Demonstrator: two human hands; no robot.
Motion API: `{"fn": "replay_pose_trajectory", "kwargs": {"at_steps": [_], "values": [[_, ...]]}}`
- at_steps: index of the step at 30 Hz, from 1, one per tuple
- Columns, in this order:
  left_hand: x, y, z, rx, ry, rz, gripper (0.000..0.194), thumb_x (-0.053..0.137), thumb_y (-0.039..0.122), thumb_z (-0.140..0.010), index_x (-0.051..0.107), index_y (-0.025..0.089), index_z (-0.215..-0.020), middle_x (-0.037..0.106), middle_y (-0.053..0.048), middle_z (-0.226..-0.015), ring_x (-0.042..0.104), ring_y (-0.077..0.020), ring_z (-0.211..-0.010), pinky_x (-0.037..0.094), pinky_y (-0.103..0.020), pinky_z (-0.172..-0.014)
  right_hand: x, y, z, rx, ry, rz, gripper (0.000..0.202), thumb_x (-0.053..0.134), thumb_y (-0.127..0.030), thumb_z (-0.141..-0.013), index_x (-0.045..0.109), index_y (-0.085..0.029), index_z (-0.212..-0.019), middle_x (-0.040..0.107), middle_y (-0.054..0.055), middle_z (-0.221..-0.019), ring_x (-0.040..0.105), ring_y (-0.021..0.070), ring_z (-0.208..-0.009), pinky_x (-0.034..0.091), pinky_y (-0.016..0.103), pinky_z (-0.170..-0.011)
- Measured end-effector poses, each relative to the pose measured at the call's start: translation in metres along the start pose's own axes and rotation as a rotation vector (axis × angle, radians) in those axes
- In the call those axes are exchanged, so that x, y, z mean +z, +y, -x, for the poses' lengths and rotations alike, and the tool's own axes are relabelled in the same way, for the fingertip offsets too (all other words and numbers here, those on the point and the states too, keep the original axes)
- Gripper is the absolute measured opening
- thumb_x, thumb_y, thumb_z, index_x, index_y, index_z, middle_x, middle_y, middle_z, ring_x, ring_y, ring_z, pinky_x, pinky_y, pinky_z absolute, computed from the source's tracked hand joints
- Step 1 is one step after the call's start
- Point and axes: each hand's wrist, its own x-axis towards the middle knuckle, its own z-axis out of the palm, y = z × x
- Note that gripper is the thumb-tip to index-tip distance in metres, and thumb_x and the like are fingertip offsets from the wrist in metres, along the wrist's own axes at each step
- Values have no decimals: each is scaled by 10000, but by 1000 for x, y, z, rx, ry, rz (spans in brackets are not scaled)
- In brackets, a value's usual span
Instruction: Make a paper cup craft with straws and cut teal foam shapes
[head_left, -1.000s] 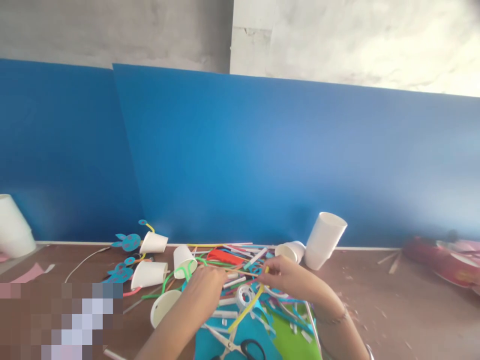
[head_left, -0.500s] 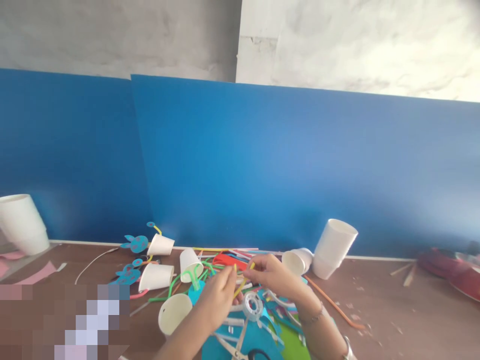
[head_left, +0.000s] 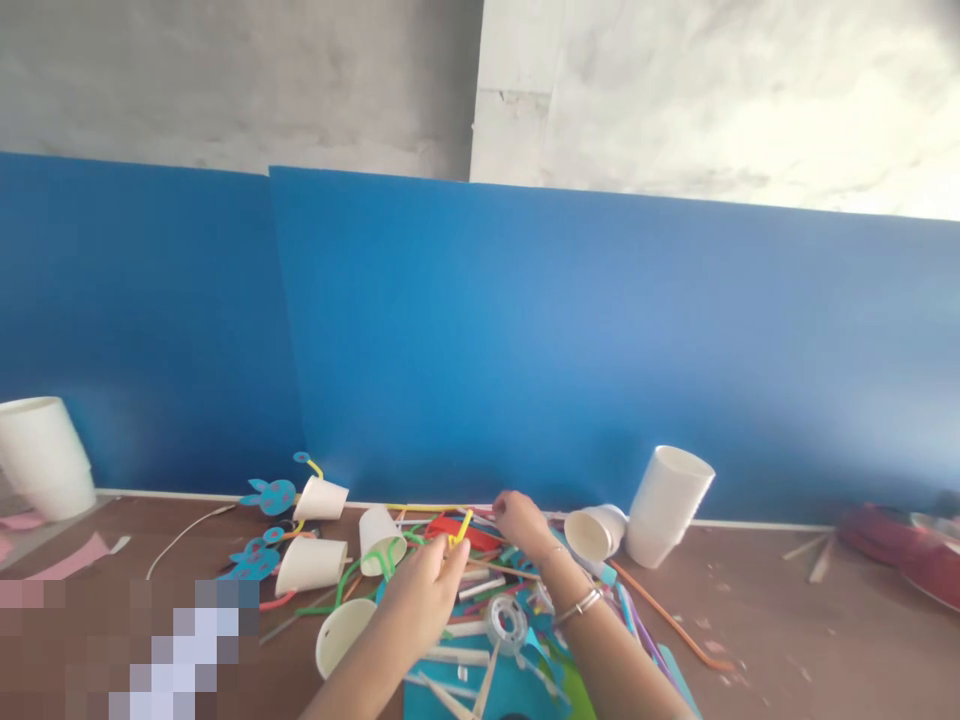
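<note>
Between the thumb and fingers of my left hand (head_left: 424,590) is a yellow straw (head_left: 463,524), its bent end pointing up. My right hand (head_left: 519,522) is farther back, over the far side of the craft pile, its fingers curled; what they hold, if anything, is hidden. Beneath the hands lie a red piece (head_left: 469,532), green straws (head_left: 349,580) and white sticks (head_left: 481,588). A clear tape roll (head_left: 507,622) rests on blue paper, with open scissors (head_left: 484,685) in front of it.
Paper cups (head_left: 311,565) with blue rabbit-like cutouts (head_left: 271,497) lie at the left. A cup stack (head_left: 670,505) leans at the right beside a fallen cup (head_left: 595,532). An orange straw (head_left: 671,620) crosses the brown table (head_left: 795,640). A blue panel (head_left: 480,350) stands behind.
My right hand has moved away from my left, back toward the panel, and let go of the yellow straw. The straw stays in my left hand, which has shifted slightly left.
</note>
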Motion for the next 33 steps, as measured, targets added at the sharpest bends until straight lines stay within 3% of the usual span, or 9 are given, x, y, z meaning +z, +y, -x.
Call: {"fn": "replay_pose_trajectory", "kwargs": {"at_steps": [5, 7, 11, 14, 17, 21, 23, 29, 33], "values": [[3, -2, -5, -50, -131, 381, 511, 335, 525, -884, 559, 131, -1120, 502, 39, -562, 386, -120, -453, 309, -234, -489, -31, 1, 15, -119, 196, -105, 222, 476, -255, -897, 666, -151, -846, 682, 42, -760, 624, 188, -740, 449, 271, -673], [2, 0, -5, -46, -50, 449, 513, 367, 575, -868, 611, 141, -990, 514, 36, -586, 358, -101, -444, 308, -231, -486, -49, 0, 27, -158, 292, -139, 273, 468, -339, -888, 657, -166, -793, 655, 28, -688, 586, 183, -678, 409, 264, -628], [-2, 6, -2, -61, 127, 449, 600, 353, 638, -861, 623, 158, -621, 447, 27, -505, 450, -125, -505, 379, -244, -563, -77, -5, 50, -207, 448, -296, 370, 472, -495, -867, 588, -189, -695, 532, -16, -566, 453, 141, -556, 332, 256, -547], [0, 11, 1, -68, 87, 594, 501, 488, 630, -814, 665, 161, -797, 584, -3, -664, 552, -143, -647, 434, -236, -634, -80, -13, 62, -244, 153, -612, 412, 550, -542, -808, 521, -194, -589, 381, -72, -445, 297, 92, -433, 231, 236, -447], [5, 16, 5, -57, -119, 758, 514, 635, 591, -737, 613, 179, -1043, 646, -23, -837, 557, -120, -658, 445, -222, -616, -70, -22, 70, -219, -128, -822, 441, 590, -570, -773, 508, -187, -570, 364, -86, -411, 233, 67, -394, 164, 227, -417], [11, 18, 7, -130, -318, 823, 552, 654, 626, -681, 608, 131, -922, 634, -14, -721, 376, -42, -454, 283, -176, -435, -55, -33, 77, -158, -109, -996, 435, 648, -580, -719, 535, -178, -596, 355, -93, -419, 220, 60, -398, 129, 226, -409], [13, 18, 7, -154, -309, 824, 560, 640, 643, -674, 590, 128, -888, 600, 15, -606, 323, -33, -406, 222, -175, -405, -51, -36, 82, -140, -81, -1034, 438, 647, -588, -717, 558, -171, -619, 355, -93, -418, 221, 61, -401, 126, 228, -414], [17, 13, 4, -102, -304, 770, 514, 549, 657, -749, 529, 167, -904, 497, 78, -439, 275, -42, -330, 145, -188, -372, -43, -37, 96, -192, -237, -1057, 385, 692, -527, -710, 601, -157, -657, 511, -38, -528, 353, 76, -462, 223, 225, -453], [14, 14, 4, -98, -296, 753, 507, 625, 649, -681, 534, 157, -765, 532, 49, -511, 307, -34, -367, 170, -184, -377, -41, -38, 97, -140, -94, -1143, 377, 706, -516, -696, 547, -180, -635, 411, -78, -480, 307, 71, -441, 230, 220, -444]]}}
